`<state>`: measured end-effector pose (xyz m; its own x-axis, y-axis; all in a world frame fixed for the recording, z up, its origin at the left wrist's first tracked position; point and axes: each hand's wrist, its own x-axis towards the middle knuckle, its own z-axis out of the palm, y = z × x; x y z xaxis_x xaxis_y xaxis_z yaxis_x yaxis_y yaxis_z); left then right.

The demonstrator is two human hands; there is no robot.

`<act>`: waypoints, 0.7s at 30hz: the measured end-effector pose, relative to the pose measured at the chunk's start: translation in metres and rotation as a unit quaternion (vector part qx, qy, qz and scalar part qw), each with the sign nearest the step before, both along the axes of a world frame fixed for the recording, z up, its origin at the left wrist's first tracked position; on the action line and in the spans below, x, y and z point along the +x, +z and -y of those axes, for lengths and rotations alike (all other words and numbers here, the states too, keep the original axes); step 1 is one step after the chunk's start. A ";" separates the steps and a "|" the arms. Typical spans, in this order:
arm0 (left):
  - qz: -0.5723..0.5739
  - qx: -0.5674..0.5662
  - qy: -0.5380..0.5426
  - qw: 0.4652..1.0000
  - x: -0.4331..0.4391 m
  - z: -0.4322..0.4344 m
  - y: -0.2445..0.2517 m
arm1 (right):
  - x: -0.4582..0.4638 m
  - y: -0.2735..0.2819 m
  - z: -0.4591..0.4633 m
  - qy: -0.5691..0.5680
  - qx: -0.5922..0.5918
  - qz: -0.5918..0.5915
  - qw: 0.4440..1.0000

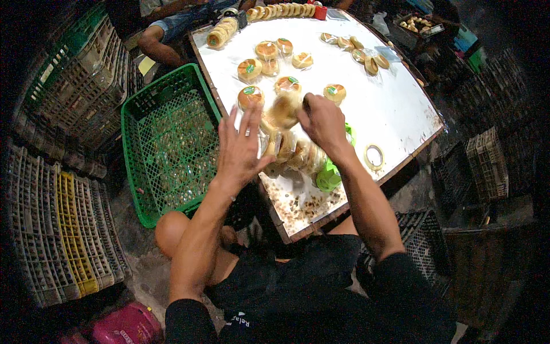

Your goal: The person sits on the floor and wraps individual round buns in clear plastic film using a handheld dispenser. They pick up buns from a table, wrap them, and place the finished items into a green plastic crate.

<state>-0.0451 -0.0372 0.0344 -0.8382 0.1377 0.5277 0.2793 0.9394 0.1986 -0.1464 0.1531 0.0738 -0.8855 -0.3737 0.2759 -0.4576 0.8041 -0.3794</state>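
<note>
My left hand (242, 144), fingers spread, is over the table's left edge, beside a row of plastic-wrapped round pastries (296, 150). My right hand (320, 120) has its fingers bent at the right side of a blurred wrapped pastry (285, 107); whether it grips the wrapping cannot be told. Just beyond both hands lie round buns with green stickers, such as one bun (250, 97) and another (334, 92). A bright green tape dispenser (328, 177) stands at the row's right end, partly hidden by my right forearm. A roll of tape (374, 156) lies to its right.
An empty green plastic basket (200, 79) stands left of the white table (399, 116). More wrapped pastries (266, 50) lie farther back, with a long row (279, 11) beside a red dispenser (320, 12). Stacked crates (64, 228) are at left. Another person's arm (161, 47) is at upper left.
</note>
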 end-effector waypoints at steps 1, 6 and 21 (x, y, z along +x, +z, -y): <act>-0.057 -0.045 -0.001 0.997 -0.002 -0.011 0.003 | 0.030 0.011 -0.005 0.024 -0.054 0.023 0.998; 0.186 0.522 -0.185 0.812 -0.004 -0.059 0.009 | 0.090 -0.033 -0.059 0.010 -0.540 0.099 0.836; 0.010 0.550 -0.064 0.832 0.023 -0.076 0.015 | 0.097 -0.025 -0.044 -0.066 -0.625 0.103 0.771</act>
